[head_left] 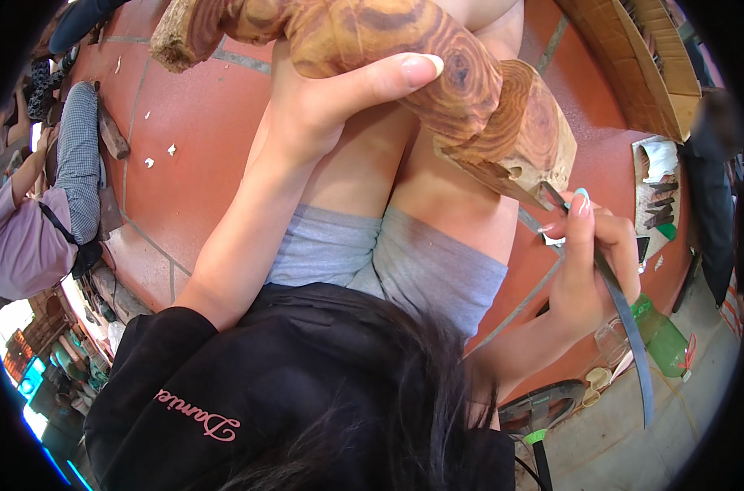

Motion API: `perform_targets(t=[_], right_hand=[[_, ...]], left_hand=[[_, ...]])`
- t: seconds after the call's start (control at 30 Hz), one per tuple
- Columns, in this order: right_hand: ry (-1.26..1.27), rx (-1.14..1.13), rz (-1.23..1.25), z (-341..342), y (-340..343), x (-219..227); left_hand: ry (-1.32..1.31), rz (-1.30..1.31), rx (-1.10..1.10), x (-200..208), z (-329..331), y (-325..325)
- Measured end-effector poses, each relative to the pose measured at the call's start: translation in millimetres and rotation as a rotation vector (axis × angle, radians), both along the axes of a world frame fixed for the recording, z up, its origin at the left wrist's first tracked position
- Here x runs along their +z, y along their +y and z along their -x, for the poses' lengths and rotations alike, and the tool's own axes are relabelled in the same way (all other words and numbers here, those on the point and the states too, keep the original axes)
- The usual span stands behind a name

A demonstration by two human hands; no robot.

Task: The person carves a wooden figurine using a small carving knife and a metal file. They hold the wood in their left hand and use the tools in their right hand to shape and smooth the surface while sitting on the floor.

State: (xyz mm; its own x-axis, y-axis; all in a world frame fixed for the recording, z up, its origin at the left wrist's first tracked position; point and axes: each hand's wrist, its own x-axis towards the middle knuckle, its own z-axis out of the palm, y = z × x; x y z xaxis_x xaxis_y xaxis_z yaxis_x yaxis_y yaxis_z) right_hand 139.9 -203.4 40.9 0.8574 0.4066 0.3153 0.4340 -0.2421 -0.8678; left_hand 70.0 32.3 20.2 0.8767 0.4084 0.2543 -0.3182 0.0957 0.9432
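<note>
A polished wood carving (388, 45) with rounded lobes and bold brown grain lies across my raised knees at the top of the view. My left hand (331, 98) grips it, the thumb laid along its near side and the fingers hidden behind the wood. Its pale right end is rougher, with small cut hollows. Between the fingers of my right hand (589, 250) is a long, narrow, flat grey metal tool (626, 327). The tool's upper tip reaches the carving's right end and seems to touch it; the long tail slants down past my wrist.
Red floor tiles (167, 106) carry scattered pale chips. At left, another person in a lilac top (28, 245) sits near wood pieces. On the right are a cardboard box (634, 65), a sheet with dark strips (658, 204), a green bottle (662, 335) and a fan-like round object (544, 405).
</note>
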Motion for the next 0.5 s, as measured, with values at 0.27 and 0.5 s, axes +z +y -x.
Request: perform_targets(t=[0.27, 0.5], right_hand=[[-0.041, -0.1, -0.069, 9.9, 8.4, -7.6], [-0.088, -0.307, -0.147, 29.2, 19.8, -24.2]], left_hand=[[-0.044, 0.061, -0.033, -4.4, -1.2, 1.3], [-0.068, 0.094, 0.017, -1.3, -3.9, -4.2]])
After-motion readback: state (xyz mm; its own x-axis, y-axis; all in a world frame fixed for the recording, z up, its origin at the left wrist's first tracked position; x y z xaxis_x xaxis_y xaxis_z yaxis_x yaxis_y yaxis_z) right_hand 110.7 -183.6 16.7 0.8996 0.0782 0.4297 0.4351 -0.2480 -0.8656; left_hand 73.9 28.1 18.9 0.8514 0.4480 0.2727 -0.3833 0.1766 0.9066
